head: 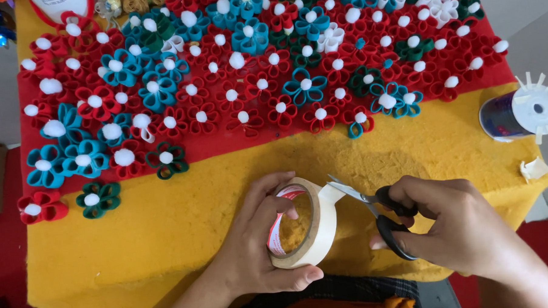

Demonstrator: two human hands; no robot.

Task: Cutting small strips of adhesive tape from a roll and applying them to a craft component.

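You hold a cream tape roll (301, 226) with a red-and-white core, and black-handled, silver-bladed scissors (379, 211). The cloth (137, 238) beneath is mustard yellow. Red, teal, dark green and white flowers (253, 70) carry white pompom centres.

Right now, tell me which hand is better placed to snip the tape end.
Right. The right hand holds the scissors, blades open at the tape flap. The left hand is occupied gripping the tape roll.

Both hands, left hand (262, 239) and right hand (459, 226), are bare, no rings, no watch, no sleeves showing on the forearms.
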